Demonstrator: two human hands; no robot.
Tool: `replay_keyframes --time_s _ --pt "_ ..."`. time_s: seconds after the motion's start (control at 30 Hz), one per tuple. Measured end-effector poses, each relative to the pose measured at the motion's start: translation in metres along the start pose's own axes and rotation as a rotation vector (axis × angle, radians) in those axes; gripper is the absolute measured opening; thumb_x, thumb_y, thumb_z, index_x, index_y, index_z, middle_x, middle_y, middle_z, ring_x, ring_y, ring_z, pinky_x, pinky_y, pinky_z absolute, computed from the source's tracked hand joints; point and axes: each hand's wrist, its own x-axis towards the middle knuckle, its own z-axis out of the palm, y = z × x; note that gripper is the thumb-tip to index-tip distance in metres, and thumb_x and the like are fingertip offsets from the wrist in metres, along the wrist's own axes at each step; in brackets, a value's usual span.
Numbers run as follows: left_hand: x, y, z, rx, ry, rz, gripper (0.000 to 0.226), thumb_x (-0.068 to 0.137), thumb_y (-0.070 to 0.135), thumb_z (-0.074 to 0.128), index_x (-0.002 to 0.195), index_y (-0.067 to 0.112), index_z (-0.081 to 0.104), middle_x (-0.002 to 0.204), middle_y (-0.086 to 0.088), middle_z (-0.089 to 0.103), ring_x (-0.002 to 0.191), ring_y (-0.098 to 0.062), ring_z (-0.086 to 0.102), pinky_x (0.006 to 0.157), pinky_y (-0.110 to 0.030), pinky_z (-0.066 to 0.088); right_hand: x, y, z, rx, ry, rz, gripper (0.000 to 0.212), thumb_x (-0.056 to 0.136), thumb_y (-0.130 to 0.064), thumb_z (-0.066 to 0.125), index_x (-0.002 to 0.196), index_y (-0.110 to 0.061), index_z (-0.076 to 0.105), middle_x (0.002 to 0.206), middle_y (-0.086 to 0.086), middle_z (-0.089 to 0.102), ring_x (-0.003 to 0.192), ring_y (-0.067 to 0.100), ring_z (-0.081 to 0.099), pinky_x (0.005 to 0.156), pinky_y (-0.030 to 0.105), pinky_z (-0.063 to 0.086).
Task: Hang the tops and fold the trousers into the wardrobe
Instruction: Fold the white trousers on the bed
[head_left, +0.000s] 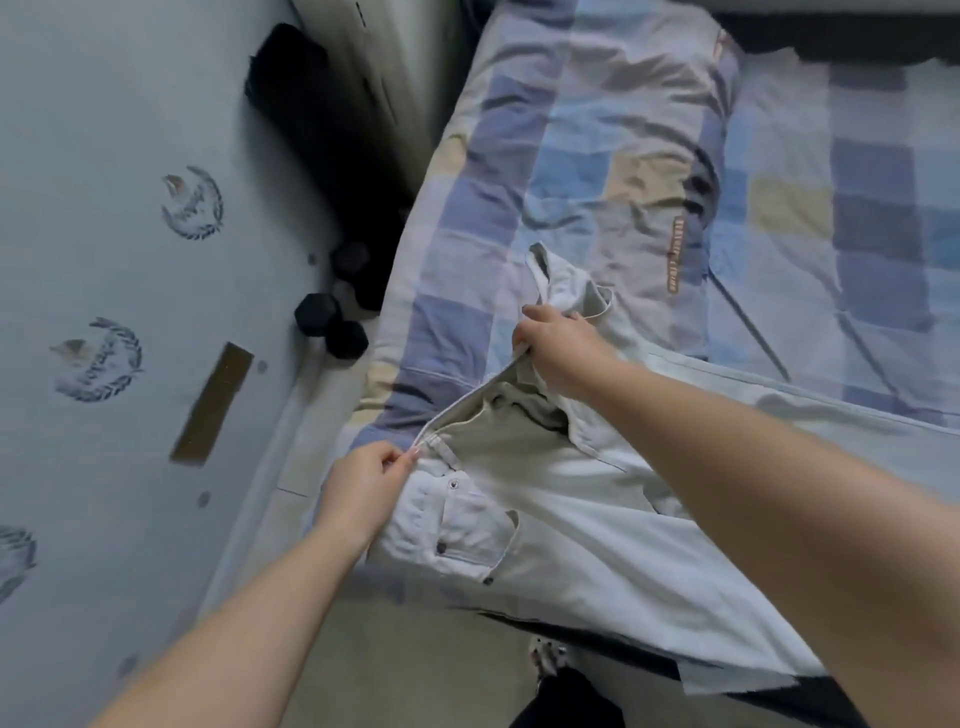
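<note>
White jeans lie across the near edge of the bed, waistband toward the left, legs running off to the right. My left hand pinches the near end of the waistband beside the front pocket. My right hand grips the far side of the waistband and holds it up, so the waist gapes. A pale grey top with a brown printed strip lies flat on the bed beyond the jeans. No wardrobe is in view.
The bed carries a blue, lilac and cream checked cover. Left of it, a wall with printed emblems, two black dumbbells and a black bag on the floor. My foot stands below the jeans.
</note>
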Motion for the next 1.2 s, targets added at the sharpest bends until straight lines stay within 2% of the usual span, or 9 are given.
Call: replay_keyframes --time_s 0.2,0.37,0.5,0.63,0.87,0.97,1.07,1.13,1.2 --pt "0.049 -0.067 0.015 0.021 -0.039 -0.064 0.031 0.090 0.041 0.059 0.069 0.019 0.063 0.062 0.002 0.060 0.073 -0.024 0.061 0.064 -0.032 0.042 0.060 -0.033 0.070 -0.019 -0.123 0.010 0.040 0.087 -0.019 0.051 0.126 -0.019 0.053 0.151 0.005 0.031 0.124 0.031 0.048 0.100 0.036 0.034" --pt "0.075 -0.107 0.044 0.173 -0.140 -0.073 0.028 0.092 0.042 0.056 0.070 0.024 0.058 0.069 0.006 0.059 0.075 -0.021 0.056 0.061 -0.029 0.035 0.066 -0.032 0.129 0.016 -0.225 0.047 0.065 0.093 -0.017 0.052 0.150 -0.020 0.019 0.160 0.000 0.004 0.127 0.033 0.045 0.089 0.041 0.048" --pt "0.098 -0.120 0.055 0.314 -0.184 -0.011 0.018 0.088 0.039 0.060 0.097 0.023 0.063 0.102 0.000 0.062 0.099 -0.021 0.059 0.079 -0.031 0.046 0.051 -0.016 0.172 -0.019 -0.315 0.105 0.058 0.092 -0.027 0.055 0.144 -0.018 0.032 0.151 0.003 0.028 0.126 0.031 0.045 0.093 0.040 0.046" --pt "0.126 -0.103 0.065 0.206 -0.188 0.102 0.012 0.090 0.034 0.060 0.094 0.023 0.061 0.100 0.004 0.061 0.097 -0.018 0.058 0.081 -0.031 0.044 0.052 -0.010 0.196 0.006 -0.351 0.139 0.048 0.093 -0.030 0.053 0.139 -0.021 0.041 0.139 0.003 0.044 0.124 0.028 0.046 0.092 0.036 0.044" --pt "0.164 -0.071 0.112 0.041 -0.352 -0.023 0.026 0.086 0.039 0.066 0.100 0.019 0.056 0.093 0.004 0.063 0.093 -0.017 0.059 0.078 -0.028 0.043 0.071 -0.015 0.235 -0.033 -0.191 0.134 0.035 0.089 -0.030 0.057 0.121 -0.016 0.052 0.119 0.007 0.052 0.111 0.031 0.050 0.080 0.036 0.045" --pt "0.171 -0.069 0.128 0.001 -0.348 -0.060 0.029 0.081 0.035 0.072 0.087 0.020 0.049 0.080 0.008 0.056 0.084 -0.017 0.055 0.071 -0.028 0.039 0.074 -0.010 0.249 0.030 -0.118 0.166 0.025 0.091 -0.029 0.053 0.112 -0.015 0.055 0.113 0.007 0.054 0.106 0.030 0.051 0.077 0.035 0.045" --pt "0.174 -0.070 0.136 -0.068 -0.308 -0.072 0.035 0.080 0.025 0.074 0.070 0.022 0.041 0.070 0.008 0.047 0.073 -0.016 0.046 0.060 -0.025 0.033 0.071 -0.005 0.251 0.229 -0.038 0.250 0.019 0.095 -0.031 0.049 0.101 -0.015 0.057 0.099 0.005 0.059 0.094 0.026 0.054 0.068 0.033 0.037" --pt "0.176 -0.069 0.138 -0.194 -0.217 -0.077 0.037 0.081 0.015 0.072 0.063 0.021 0.041 0.063 0.007 0.045 0.063 -0.015 0.042 0.051 -0.016 0.031 0.065 -0.002 0.244 0.466 0.056 0.349 0.015 0.095 -0.028 0.051 0.094 -0.015 0.056 0.086 0.001 0.058 0.083 0.022 0.053 0.064 0.029 0.031" --pt "0.179 -0.068 0.138 -0.328 -0.094 -0.102 0.035 0.081 0.005 0.069 0.060 0.021 0.046 0.059 0.007 0.048 0.057 -0.012 0.042 0.048 -0.010 0.033 0.059 -0.006 0.234 0.707 0.210 0.414 0.012 0.094 -0.025 0.053 0.091 -0.013 0.055 0.082 -0.001 0.058 0.078 0.018 0.052 0.063 0.023 0.034"
